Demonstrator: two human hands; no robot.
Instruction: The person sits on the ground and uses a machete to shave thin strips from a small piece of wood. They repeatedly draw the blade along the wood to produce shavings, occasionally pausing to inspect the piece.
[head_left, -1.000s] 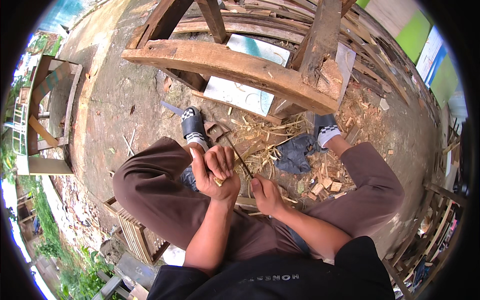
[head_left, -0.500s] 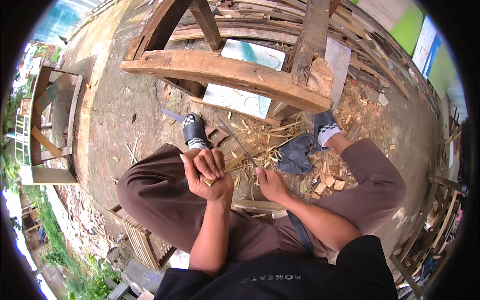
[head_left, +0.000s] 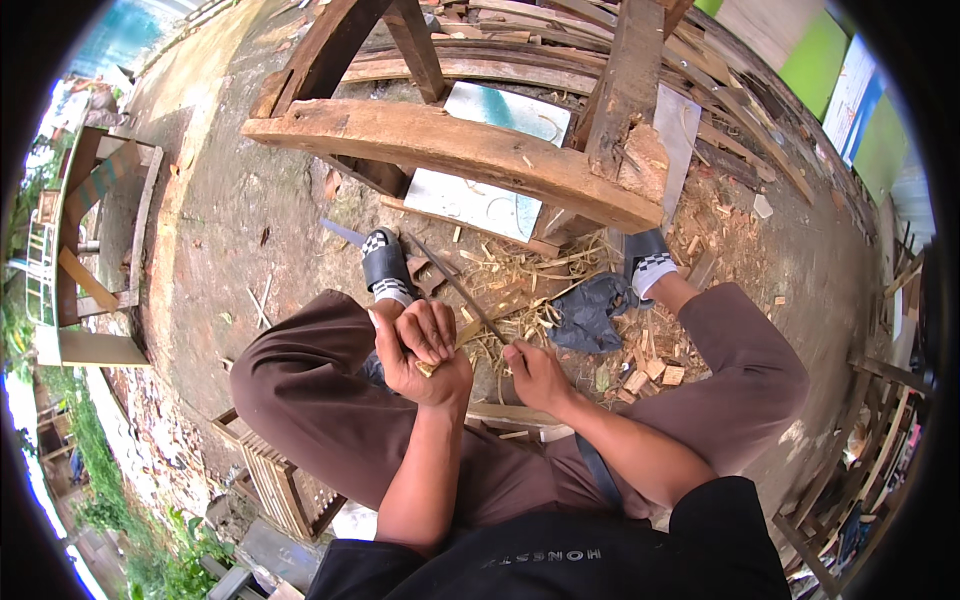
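Observation:
My left hand [head_left: 424, 345] is closed around a narrow light wooden strip [head_left: 427, 369]. One end of the strip pokes out below my fingers; a further stretch runs up and right past the fist. In my right hand [head_left: 540, 375], also closed, is a long dark knife [head_left: 455, 285]. Its blade slants up and left from the fist, the tip near my left foot, and its handle is hidden in the grip. The blade passes close to the strip's far end; I cannot tell whether they touch. Pale shavings [head_left: 520, 315] lie on the ground beyond my hands.
A heavy timber frame [head_left: 450, 145] stands just ahead, above a white board [head_left: 480, 205]. Beside my right foot lies a crumpled dark cloth or bag [head_left: 590, 312], with wood chips [head_left: 655, 372] around it. A slatted wooden crate [head_left: 275, 480] is at lower left. Planks [head_left: 500, 50] are heaped at the back.
The knife has turned so that more of its blade's width shows, and its tip has shifted left. My right hand has moved slightly left and down; my left hand keeps its hold.

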